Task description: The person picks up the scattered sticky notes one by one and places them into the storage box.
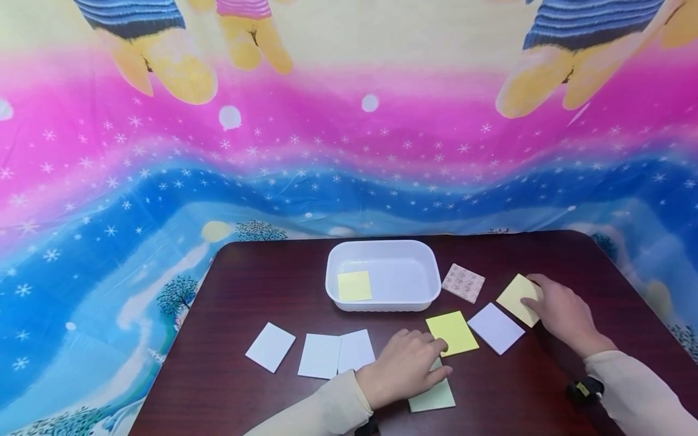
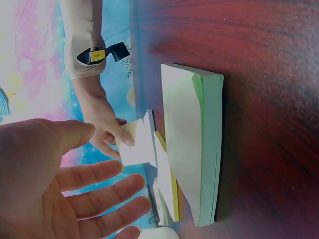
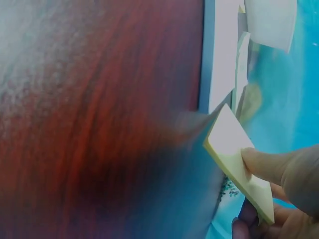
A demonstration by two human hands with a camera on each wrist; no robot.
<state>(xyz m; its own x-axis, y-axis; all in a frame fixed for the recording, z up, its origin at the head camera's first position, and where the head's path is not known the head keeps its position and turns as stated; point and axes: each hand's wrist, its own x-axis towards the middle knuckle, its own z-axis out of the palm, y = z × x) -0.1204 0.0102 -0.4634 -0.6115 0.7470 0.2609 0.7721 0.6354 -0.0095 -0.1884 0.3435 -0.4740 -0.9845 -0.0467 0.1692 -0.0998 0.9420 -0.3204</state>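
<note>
At the right side of the table, my right hand [image 1: 564, 312] pinches a pale yellow sticky note pad [image 1: 518, 298] between thumb and fingers. The right wrist view shows this pad [image 3: 232, 149] tilted, with the thumb flat on its face. My left hand [image 1: 406, 366] is over a light green sticky note pad [image 1: 433, 396], partly hiding it. In the left wrist view its fingers are spread and relaxed, holding nothing, beside the thick green pad [image 2: 184, 139]. A bright yellow pad [image 1: 455, 333] lies just beyond the left fingertips. A lavender pad [image 1: 496, 328] lies between the hands.
A white plastic tub [image 1: 406, 306] stands at the back middle with a pale yellow note pad [image 1: 354, 286] inside. Right of the tub is a patterned pink square [image 1: 463, 283]. Several whitish pads [image 1: 271, 347] lie at the front left of the dark table [image 1: 262, 272].
</note>
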